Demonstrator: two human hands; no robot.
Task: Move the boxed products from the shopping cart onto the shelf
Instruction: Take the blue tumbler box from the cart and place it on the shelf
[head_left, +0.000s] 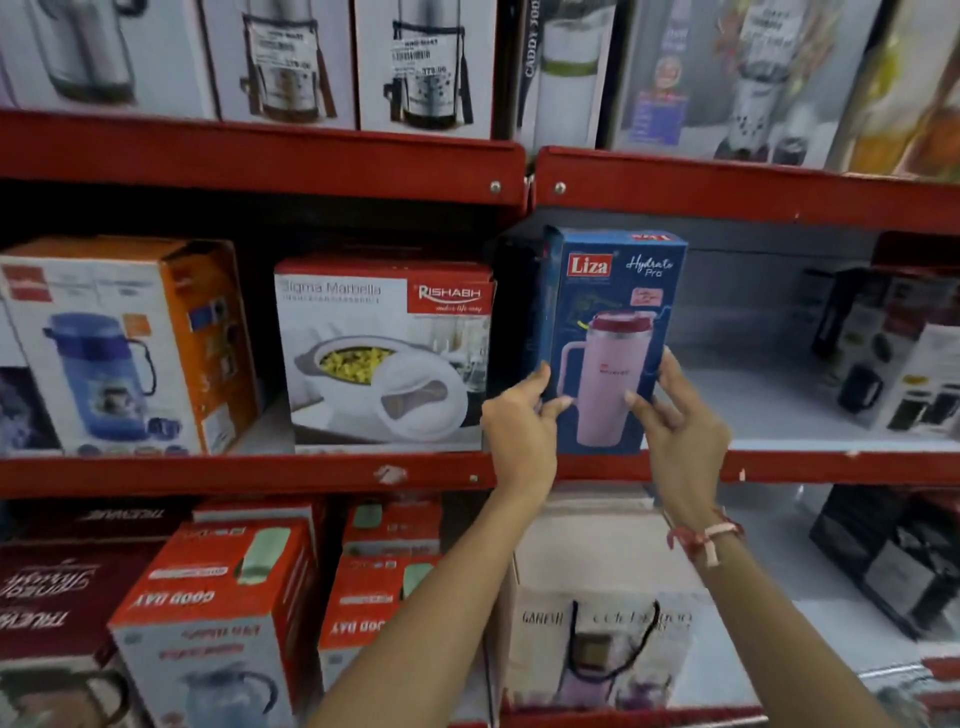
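Observation:
A tall blue Liza box with a pink tumbler printed on it stands upright at the front left end of the middle red shelf. My left hand grips its lower left edge. My right hand holds its lower right edge, with a red and white thread on the wrist. Both hands stay on the box. The shopping cart is out of view.
A white Rishabh casserole box sits just left of the blue box, past the shelf divider. A dark box with mugs stands at the far right of the same shelf, with bare grey shelf floor between. Boxes fill the shelves above and below.

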